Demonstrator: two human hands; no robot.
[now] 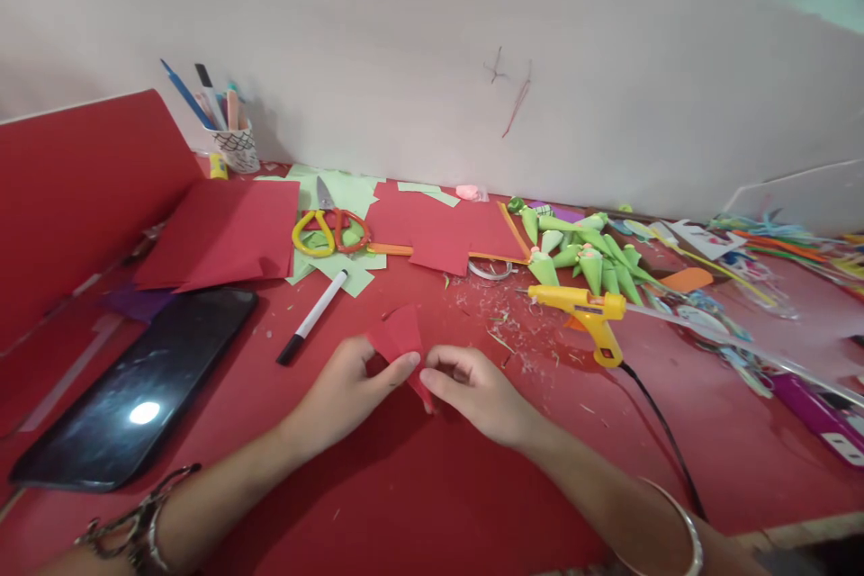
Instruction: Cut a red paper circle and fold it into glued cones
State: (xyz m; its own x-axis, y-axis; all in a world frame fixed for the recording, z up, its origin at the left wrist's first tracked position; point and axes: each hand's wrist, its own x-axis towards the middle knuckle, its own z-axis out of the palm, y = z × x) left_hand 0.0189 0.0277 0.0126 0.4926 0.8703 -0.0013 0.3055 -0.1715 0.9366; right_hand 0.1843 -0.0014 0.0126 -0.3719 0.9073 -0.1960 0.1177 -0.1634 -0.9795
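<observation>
A small folded piece of red paper point(403, 330) is held over the middle of the red table, its upper part fanned out and its lower end narrow. My left hand point(361, 387) grips it from the left, thumb lying across the front. From the right, my right hand point(476, 391) pinches its edge between thumb and curled fingers. The fingertips of both hands nearly meet at the paper. A white marker with a black cap point(314, 315) lies just beyond my left hand. Beyond my right hand, a yellow hot glue gun point(584, 310) lies on its side.
Scissors point(330, 231) rest on green paper scraps point(347, 193) beside stacked red sheets point(222, 229). A black tablet or phone point(145, 387) lies left. Behind the glue gun are several green paper cones point(590, 268). A pen cup point(236, 148) stands against the wall; a cord point(665, 432) runs frontward at right.
</observation>
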